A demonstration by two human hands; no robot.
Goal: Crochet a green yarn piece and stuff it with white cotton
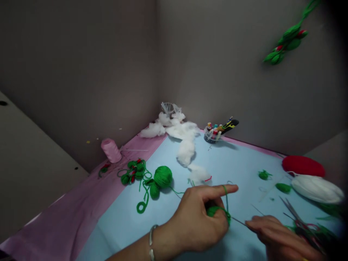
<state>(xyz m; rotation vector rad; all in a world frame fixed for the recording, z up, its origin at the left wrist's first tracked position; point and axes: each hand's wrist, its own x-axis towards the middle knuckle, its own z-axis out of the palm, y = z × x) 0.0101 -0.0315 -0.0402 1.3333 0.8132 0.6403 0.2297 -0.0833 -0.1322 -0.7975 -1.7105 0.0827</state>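
Observation:
My left hand is closed around a small green crocheted piece, with its forefinger stretched out and a green strand looped over it. That strand runs back to a green yarn ball on the light blue mat. My right hand pinches a thin crochet hook whose tip points at the green piece. A bracelet sits on my left wrist.
White stuffing lies at the back with a clear cup. A pink thread cone, green crocheted bits, a small tub of tools, red yarn, white yarn and scissors surround the mat. A green crocheted garland hangs on the wall.

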